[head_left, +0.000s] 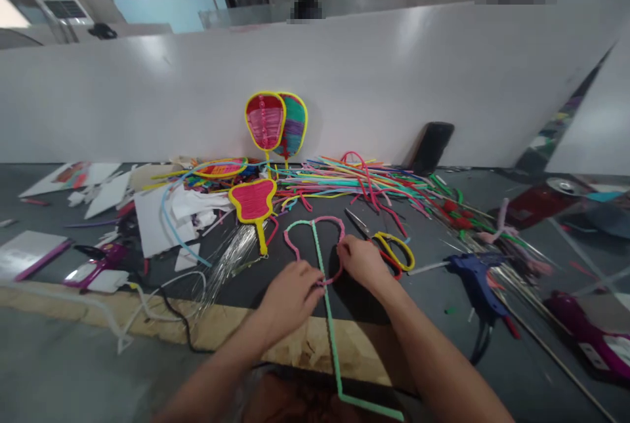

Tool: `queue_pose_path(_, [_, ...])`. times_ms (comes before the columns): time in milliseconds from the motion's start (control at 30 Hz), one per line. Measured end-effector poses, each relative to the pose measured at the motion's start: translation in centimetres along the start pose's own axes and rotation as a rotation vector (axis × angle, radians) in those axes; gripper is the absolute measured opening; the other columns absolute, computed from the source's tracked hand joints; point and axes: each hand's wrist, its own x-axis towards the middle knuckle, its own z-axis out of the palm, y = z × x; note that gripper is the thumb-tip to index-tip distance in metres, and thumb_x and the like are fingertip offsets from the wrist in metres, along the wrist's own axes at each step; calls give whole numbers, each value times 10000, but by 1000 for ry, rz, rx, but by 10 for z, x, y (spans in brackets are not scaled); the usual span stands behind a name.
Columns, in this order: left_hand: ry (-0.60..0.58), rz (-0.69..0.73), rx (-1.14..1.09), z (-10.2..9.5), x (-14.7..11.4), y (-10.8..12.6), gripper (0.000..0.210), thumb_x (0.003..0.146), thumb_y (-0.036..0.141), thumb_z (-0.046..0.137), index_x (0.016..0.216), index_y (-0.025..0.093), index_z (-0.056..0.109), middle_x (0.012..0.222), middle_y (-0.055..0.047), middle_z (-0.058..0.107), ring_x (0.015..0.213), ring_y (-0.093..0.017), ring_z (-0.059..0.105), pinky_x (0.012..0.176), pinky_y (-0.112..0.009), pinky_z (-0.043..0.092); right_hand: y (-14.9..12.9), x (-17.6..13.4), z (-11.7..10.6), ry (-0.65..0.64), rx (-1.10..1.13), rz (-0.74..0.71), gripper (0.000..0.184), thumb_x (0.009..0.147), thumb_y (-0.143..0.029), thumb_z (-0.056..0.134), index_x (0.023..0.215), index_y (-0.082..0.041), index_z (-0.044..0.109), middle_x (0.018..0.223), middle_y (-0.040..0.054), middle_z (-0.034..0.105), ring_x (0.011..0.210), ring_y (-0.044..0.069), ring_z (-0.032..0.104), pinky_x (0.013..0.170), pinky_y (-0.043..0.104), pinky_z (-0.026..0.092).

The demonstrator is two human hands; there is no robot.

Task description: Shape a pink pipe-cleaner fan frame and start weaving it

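Note:
A pink pipe cleaner (329, 218) is bent into a rounded, lobed loop in front of me, with some green at its top left. A mint-green pipe cleaner (331, 326) runs down its middle as a stem and bends sharply at its lower end. My left hand (291, 292) is closed on the pink pipe cleaner at the bottom of the loop, where it meets the stem. On the loop's right side, my right hand (361, 262) pinches the same pink pipe cleaner. Its fingertips are partly hidden. Scissors (394, 249) with yellow and red handles lie beyond my right hand.
A small yellow-rimmed pink fan (253, 203) lies left of the loop; two fans (266, 121) lean on the white partition (147, 95). Several loose pipe cleaners (335, 180) lie behind. A blue glue gun (477, 285), a drink can (544, 200) and a phone (433, 147) are right.

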Motion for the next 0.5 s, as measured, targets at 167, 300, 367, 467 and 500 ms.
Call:
queue_pose_path(167, [29, -142, 29, 16, -24, -3, 236, 866, 216, 421, 1011, 206, 606, 971, -71, 628, 930, -213, 543, 836, -349, 418, 22, 3, -11, 62, 165, 51, 216, 859, -175, 403, 917, -189, 610, 683, 17, 669, 557, 120, 596, 557, 214, 344])
queue_pose_path(300, [176, -353, 178, 11, -20, -18, 312, 875, 332, 421, 1094, 175, 579, 1029, -106, 617, 1008, -251, 523, 854, -378, 410, 18, 0, -9, 63, 154, -63, 139, 828, -262, 499, 817, -204, 624, 745, 18, 679, 668, 136, 613, 574, 215, 345])
queue_pose_path(367, [194, -447, 243, 10, -15, -19, 379, 868, 400, 423, 1131, 168, 566, 1060, -118, 607, 1036, -271, 510, 841, -387, 410, 11, -3, -5, 49, 113, -96, 131, 811, -300, 535, 802, -204, 624, 789, 27, 682, 706, 146, 616, 580, 222, 345])
queue_pose_path(467, [166, -521, 279, 13, -6, -13, 403, 863, 431, 421, 1144, 178, 562, 1084, -113, 598, 1026, -274, 509, 819, -387, 405, 3, -6, 1, 55, 38, -93, 150, 809, -322, 543, 826, -195, 621, 860, 49, 674, 733, 154, 618, 584, 233, 346])
queue_pose_path(500, [157, -527, 282, 15, -4, -11, 400, 862, 431, 423, 1148, 188, 560, 1085, -107, 598, 1022, -272, 509, 818, -386, 399, 2, -6, 2, 57, 16, -87, 159, 812, -329, 541, 835, -193, 620, 873, 55, 670, 739, 158, 619, 583, 236, 347])
